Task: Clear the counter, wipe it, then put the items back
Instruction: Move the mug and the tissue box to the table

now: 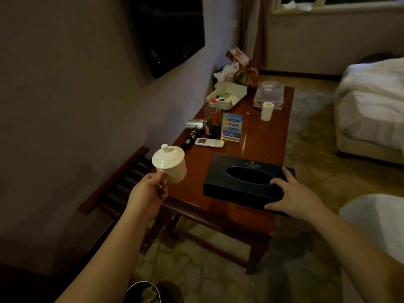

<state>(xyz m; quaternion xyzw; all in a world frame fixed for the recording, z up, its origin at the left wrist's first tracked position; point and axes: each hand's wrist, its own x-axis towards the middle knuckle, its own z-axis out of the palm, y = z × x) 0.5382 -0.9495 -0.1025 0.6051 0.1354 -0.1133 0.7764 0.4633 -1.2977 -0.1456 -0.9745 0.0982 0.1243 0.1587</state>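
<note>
1. While your left hand (153, 189) gripped the lidded white cup (169, 165) by its handle, off the surface (196, 171) edge,
2. your right hand (290, 191) lay open on the near-right tissue box (244, 178), nearer it.

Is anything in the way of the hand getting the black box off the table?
No. The right hand already rests on the black tissue box at its near right corner. Nothing lies on the box, and the table edge beside it is open.
</note>
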